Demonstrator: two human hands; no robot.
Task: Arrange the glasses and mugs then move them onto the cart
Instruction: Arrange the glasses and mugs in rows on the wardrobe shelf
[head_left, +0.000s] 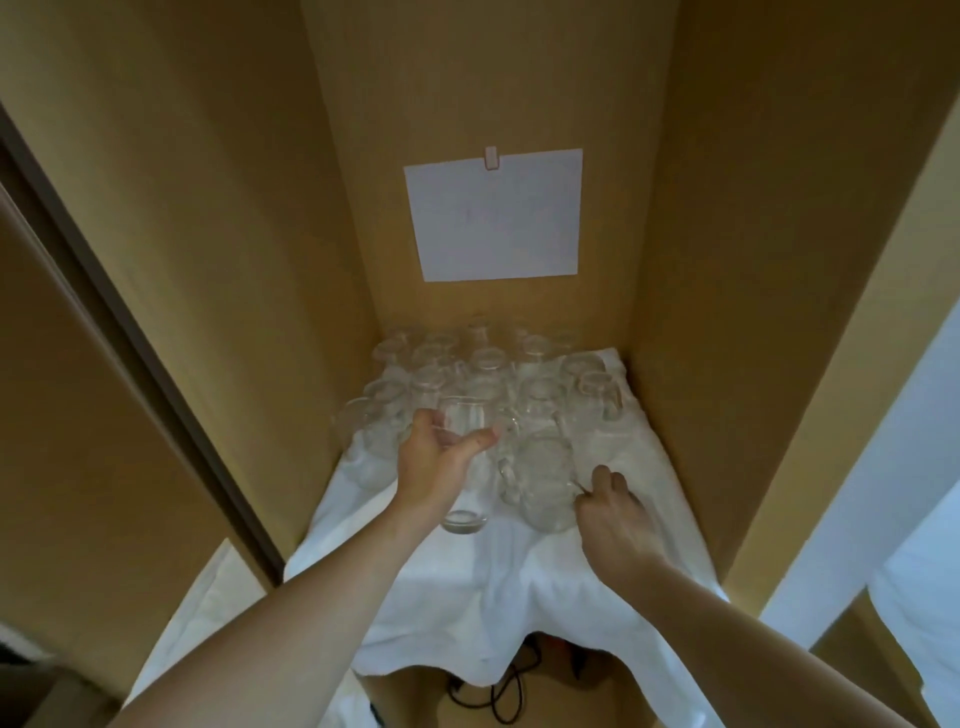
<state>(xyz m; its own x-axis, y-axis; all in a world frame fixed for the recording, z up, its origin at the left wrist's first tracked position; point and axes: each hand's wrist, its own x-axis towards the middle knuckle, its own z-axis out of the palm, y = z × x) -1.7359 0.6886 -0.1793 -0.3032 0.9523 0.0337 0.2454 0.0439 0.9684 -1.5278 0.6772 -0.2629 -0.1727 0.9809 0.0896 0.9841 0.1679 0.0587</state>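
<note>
Head view, looking down into a tan wooden alcove. A shelf inside it is covered by a white cloth that hangs over the front edge in folds.

Left hand: fingers and thumb curled round a clear glass, gripping it near the upper part. The glass is tilted, its thick base pointing down and toward the camera, close to the cloth; I cannot tell whether the base touches it.

Right hand: seen from the back, fingers curled toward the handle side of a clear glass mug that stands on the cloth just right of the held glass. The fingertips are at or on the handle; whether they actually pinch it cannot be told from this angle.

Behind both hands, a dense cluster of clear glasses and mugs fills the rear of the shelf, standing close together, some touching. One mug sits at the right edge of the group, near the side wall.

Back wall: a white sheet of paper held by a small clip at its top edge.

Below the shelf, dark cables lie in the shadow under the cloth. A white panel shows at far right.
</note>
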